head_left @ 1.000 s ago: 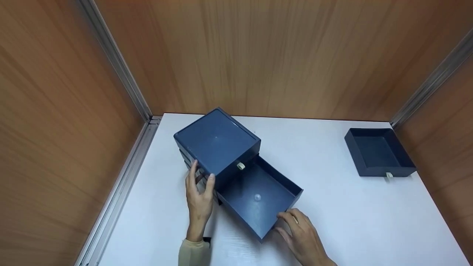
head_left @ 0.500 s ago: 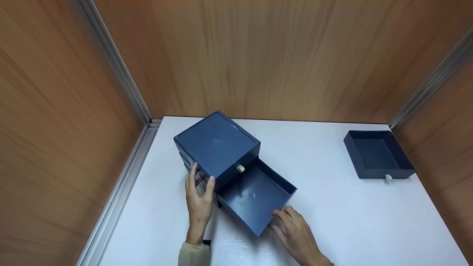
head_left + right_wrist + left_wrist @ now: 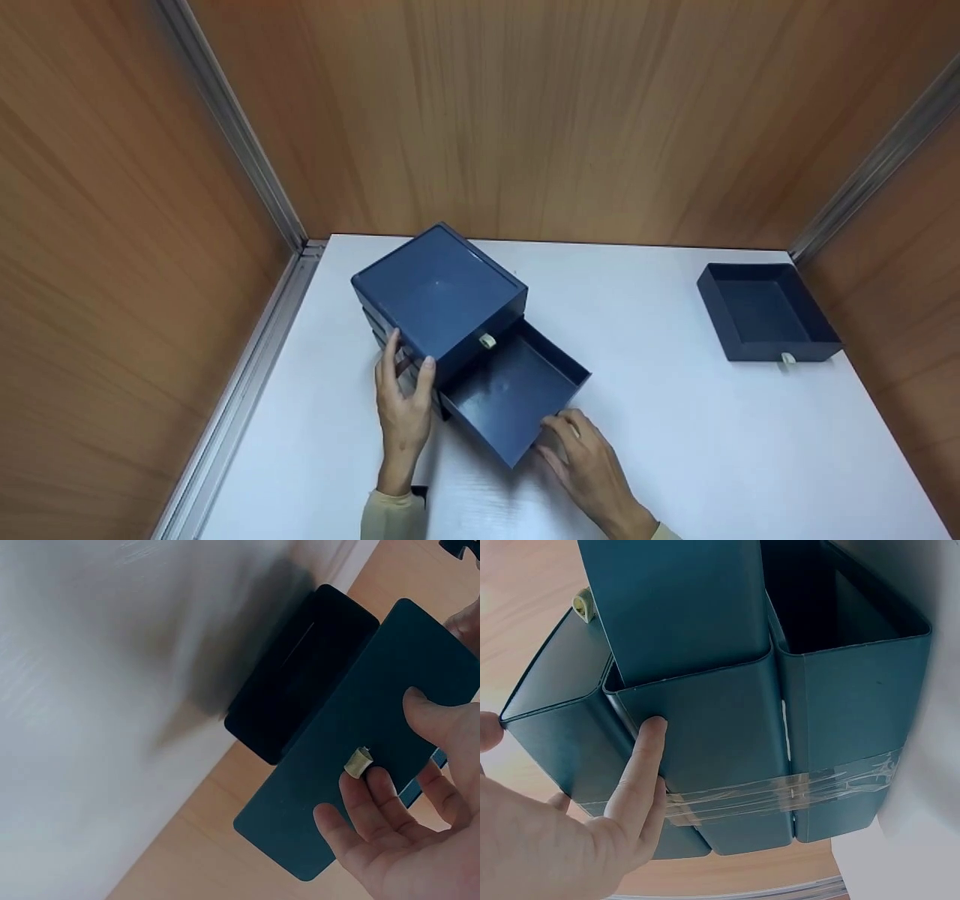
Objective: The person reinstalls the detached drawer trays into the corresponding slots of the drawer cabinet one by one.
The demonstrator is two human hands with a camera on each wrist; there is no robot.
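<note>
A dark blue drawer unit, made of three stacked casings, stands at an angle on the white table. Its top drawer is in, showing a pale tab. The middle drawer sticks out toward the front right. My left hand rests against the unit's left side, thumb near the top front corner, forefinger straight on the middle casing. My right hand holds the front of the middle drawer: thumb on the face, a finger over the upper edge, other fingertips by its tab.
A separate dark blue drawer lies at the far right of the table. The bottom casing has a dark opening. Clear tape binds the casings. Wooden panels rise at the back and sides.
The middle drawer has slid inward, back and left, with my right hand moving along with it. My left hand stays in place on the unit's side.
</note>
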